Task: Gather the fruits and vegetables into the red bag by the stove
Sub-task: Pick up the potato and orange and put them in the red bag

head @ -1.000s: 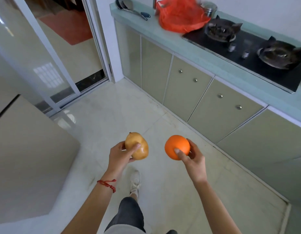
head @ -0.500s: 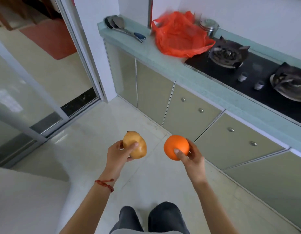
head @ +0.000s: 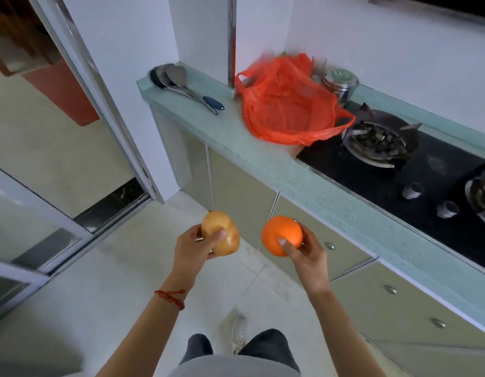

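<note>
- The red bag (head: pixel 287 104), a thin crumpled plastic carrier, sat in the upper centre of the frame on a pale green worktop (head: pixel 268 159), just left of a black gas stove (head: pixel 399 164). Its mouth faced up and gaped, and one handle loop trailed toward the nearest burner.
- Low in the centre, the left hand (head: pixel 192 251) was closed around a tan potato (head: pixel 220 234), thumb pressed on its top.
- Just to its right, the right hand (head: pixel 306 254) gripped an orange (head: pixel 282 235), thumb over the near side.
- Both were held above the floor in front of the cabinet doors, well apart from the bag.
- Judged step: carrying the two items toward the worktop, with neither bagged yet.
- The next move probably called for stepping closer and raising the hands over the bag's mouth. The limp plastic might need spreading, which would be awkward with both hands full.
- Behind the bag stood a lidded steel pot (head: pixel 340 83), with spatulas (head: pixel 181 85) lying at the worktop's left end.
- No brand, label or writing could be read anywhere.
</note>
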Motion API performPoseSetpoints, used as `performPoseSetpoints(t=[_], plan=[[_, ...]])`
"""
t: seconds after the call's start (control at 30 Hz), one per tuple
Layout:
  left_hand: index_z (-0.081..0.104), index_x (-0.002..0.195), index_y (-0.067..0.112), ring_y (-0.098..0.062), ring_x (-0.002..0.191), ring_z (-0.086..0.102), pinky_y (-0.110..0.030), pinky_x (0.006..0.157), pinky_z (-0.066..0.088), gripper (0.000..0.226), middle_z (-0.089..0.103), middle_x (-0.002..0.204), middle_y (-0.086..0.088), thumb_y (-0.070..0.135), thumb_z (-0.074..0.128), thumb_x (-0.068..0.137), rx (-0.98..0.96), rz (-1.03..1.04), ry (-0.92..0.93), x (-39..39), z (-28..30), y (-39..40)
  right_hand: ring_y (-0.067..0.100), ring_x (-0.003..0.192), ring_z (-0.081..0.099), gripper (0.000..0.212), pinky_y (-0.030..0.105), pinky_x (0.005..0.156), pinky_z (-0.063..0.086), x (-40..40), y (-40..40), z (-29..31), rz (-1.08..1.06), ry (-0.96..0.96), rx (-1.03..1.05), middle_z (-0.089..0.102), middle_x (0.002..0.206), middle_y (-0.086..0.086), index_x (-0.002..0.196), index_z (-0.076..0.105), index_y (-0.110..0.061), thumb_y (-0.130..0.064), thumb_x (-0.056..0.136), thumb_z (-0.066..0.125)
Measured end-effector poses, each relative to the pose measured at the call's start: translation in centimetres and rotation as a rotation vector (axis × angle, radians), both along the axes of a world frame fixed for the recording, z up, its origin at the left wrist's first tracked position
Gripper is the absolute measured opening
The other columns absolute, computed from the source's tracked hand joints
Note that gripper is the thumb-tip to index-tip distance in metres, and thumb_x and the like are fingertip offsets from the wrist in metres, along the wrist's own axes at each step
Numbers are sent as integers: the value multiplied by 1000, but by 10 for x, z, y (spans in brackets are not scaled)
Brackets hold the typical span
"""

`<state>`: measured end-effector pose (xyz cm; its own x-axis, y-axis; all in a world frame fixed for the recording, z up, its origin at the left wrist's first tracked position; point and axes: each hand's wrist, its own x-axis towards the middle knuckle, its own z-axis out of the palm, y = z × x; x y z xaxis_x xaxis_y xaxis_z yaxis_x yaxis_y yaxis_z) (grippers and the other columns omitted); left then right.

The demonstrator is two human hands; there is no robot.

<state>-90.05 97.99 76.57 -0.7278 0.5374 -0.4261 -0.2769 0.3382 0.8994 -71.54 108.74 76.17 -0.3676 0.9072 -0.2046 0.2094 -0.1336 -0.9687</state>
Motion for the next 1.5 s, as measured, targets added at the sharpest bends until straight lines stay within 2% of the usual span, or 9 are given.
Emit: performPoseSetpoints(t=[0.17, 0.37, 0.5, 0.67, 0.83, 1.03, 1.2, 1.37, 1.5], plan=[[60, 99, 6, -22, 88, 62, -29, 61, 59, 35, 60, 95, -6, 22, 76, 73, 21, -3, 1, -35, 6, 61, 10, 100, 58, 58, 16, 75, 44, -38, 60, 9, -11, 9, 11, 59, 112, -3, 126, 51, -19, -23, 74, 76], [60, 98, 4, -20, 87, 63, -29, 60, 59, 35, 61, 100, -11, 23, 76, 73, 37, -55, -20, -87, -1, 124, 15, 100, 56, 60, 17, 73, 44, -83, 113, 5, -54, -23, 29, 55, 117, 1, 130, 49, -17, -21, 76, 74], [60, 92, 8, -21, 88, 63, -29, 61, 59, 26, 61, 98, -11, 21, 75, 74, 50, -142, -39, -128, -5, 176, 13, 99, 56, 68, 21, 74, 43, -119, 150, 1, -153, -40, 17, 57, 116, 0, 127, 51, -23, -36, 65, 76], [59, 80, 18, -17, 82, 63, -22, 55, 57, 13, 62, 90, -7, 16, 72, 77, 76, -305, -22, -180, 0, 243, 9, 96, 56, 57, 24, 79, 41, -167, 190, 1, -298, -15, -14, 57, 115, 1, 128, 50, -18, -21, 75, 74], [61, 79, 13, -17, 77, 63, -28, 59, 59, 19, 62, 85, -8, 22, 77, 72, 53, -447, 28, -219, 2, 297, 6, 96, 57, 51, 23, 78, 44, -201, 211, 5, -403, -5, -18, 57, 107, -7, 121, 51, -26, -22, 75, 74], [60, 93, 10, -12, 79, 62, -23, 53, 57, 25, 61, 87, -1, 19, 74, 75, 81, -535, -15, -231, 7, 347, 6, 101, 57, 83, 20, 76, 47, -214, 232, 11, -517, -11, -23, 57, 112, -7, 129, 49, -22, -54, 55, 71], [60, 80, 20, -13, 80, 63, -23, 53, 57, 14, 63, 85, -1, 20, 73, 75, 94, -582, -35, -232, 6, 386, 10, 103, 58, 61, 26, 82, 50, -215, 266, 10, -555, -5, -18, 59, 115, -1, 127, 50, -19, -28, 73, 77], [61, 80, 19, -20, 81, 65, -26, 55, 58, 14, 65, 86, -4, 19, 74, 74, 96, -559, -58, -230, 7, 428, 16, 108, 57, 74, 28, 84, 50, -217, 309, 7, -536, -16, -21, 56, 122, 3, 131, 48, -19, -41, 64, 72], [61, 81, 17, -16, 80, 66, -27, 56, 59, 14, 65, 87, -6, 18, 73, 75, 105, -570, -78, -226, 10, 463, 17, 112, 54, 67, 35, 92, 48, -216, 350, 7, -524, -4, -33, 55, 124, 1, 132, 47, -20, -31, 73, 76]])
